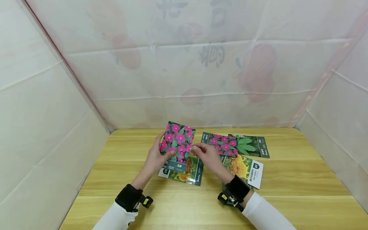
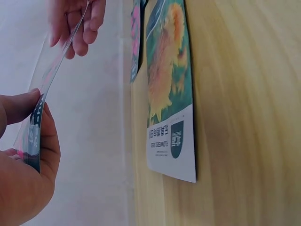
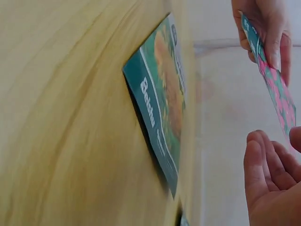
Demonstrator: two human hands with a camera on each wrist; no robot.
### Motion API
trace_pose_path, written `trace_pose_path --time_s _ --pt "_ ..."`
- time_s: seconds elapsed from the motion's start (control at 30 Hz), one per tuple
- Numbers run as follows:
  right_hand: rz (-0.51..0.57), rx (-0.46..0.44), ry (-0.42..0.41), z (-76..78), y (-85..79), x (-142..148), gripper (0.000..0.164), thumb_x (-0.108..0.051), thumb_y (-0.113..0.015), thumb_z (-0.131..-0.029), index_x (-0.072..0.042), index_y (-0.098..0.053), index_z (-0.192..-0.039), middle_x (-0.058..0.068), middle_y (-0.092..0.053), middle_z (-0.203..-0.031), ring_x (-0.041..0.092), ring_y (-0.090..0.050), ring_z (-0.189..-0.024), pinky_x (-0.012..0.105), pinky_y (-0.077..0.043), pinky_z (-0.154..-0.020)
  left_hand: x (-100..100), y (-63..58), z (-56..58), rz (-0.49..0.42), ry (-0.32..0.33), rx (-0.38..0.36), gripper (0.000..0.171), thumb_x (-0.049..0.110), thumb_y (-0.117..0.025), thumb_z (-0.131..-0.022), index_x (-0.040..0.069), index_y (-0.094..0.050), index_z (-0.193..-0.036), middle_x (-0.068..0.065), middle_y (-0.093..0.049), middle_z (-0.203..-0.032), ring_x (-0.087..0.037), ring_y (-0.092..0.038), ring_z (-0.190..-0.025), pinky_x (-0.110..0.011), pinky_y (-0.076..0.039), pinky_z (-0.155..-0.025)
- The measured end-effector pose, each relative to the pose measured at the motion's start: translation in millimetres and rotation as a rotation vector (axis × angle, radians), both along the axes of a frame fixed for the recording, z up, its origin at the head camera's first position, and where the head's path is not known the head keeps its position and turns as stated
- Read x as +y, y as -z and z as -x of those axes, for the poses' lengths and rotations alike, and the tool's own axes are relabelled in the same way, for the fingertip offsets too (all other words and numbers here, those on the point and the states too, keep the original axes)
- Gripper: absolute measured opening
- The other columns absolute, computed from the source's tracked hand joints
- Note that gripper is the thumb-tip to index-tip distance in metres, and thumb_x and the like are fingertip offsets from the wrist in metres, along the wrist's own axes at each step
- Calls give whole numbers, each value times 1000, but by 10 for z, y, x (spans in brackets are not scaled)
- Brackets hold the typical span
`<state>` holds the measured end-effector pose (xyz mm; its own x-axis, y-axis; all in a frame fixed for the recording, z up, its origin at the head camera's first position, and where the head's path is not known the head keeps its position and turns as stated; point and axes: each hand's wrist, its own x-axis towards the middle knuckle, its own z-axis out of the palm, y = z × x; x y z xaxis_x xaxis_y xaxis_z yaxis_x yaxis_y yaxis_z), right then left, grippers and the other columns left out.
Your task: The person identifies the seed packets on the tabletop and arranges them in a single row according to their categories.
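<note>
My left hand (image 1: 155,158) holds a seed packet (image 1: 180,139) printed with pink flowers, its thumb lying across the front and the fingers behind. The packet is tilted up above the table. At its right edge is my right hand (image 1: 211,159), pinching with thumb and fingertips. Seen from the left wrist, the packet (image 2: 35,136) appears nearly edge-on, running up to the right hand's fingers (image 2: 80,40). Beneath the raised packet lies a yellow-flower seed packet (image 1: 196,172), partly covered in the head view.
Right of centre, another pink-flower packet (image 1: 222,144) overlaps a green-leaf packet (image 1: 253,146). In front of them lies a yellow-flower packet (image 1: 242,166) with a white end, and part of another packet shows under my right wrist. Pale fabric walls (image 1: 184,76) border the wooden table (image 1: 302,179).
</note>
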<state>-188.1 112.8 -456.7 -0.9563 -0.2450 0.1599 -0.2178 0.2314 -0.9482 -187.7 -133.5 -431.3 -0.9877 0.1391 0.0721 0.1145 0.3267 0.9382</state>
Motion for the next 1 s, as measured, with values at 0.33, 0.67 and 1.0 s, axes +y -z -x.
trace_pose_path --time_s 0.33,0.67,1.0 --pt "75 -189 51 49 -45 -94 23 -13 -61 -106 1 -69 -121 11 -73 -96 44 -68 -101 50 -59 -90 -10 51 -47 -26 39 13 85 11 -74 -98 22 -23 -165 -16 -70 -120 -25 -71 -93 -34 -59 -77" --pt "33 -192 28 7 -16 -131 22 -11 -61 -106 5 -68 -118 11 -73 -92 36 -71 -93 48 -60 -88 -115 32 -13 30 -115 123 38 12 -62 -106 7 -62 -143 -14 -67 -113 -22 -68 -89 -22 -54 -69" --pt "26 -156 -40 -57 -12 -66 31 -20 -58 -108 5 -68 -124 17 -72 -106 39 -68 -104 44 -58 -93 -249 33 -10 59 -177 108 33 9 -68 -101 6 -69 -134 -14 -69 -109 -31 -70 -91 -20 -53 -66"
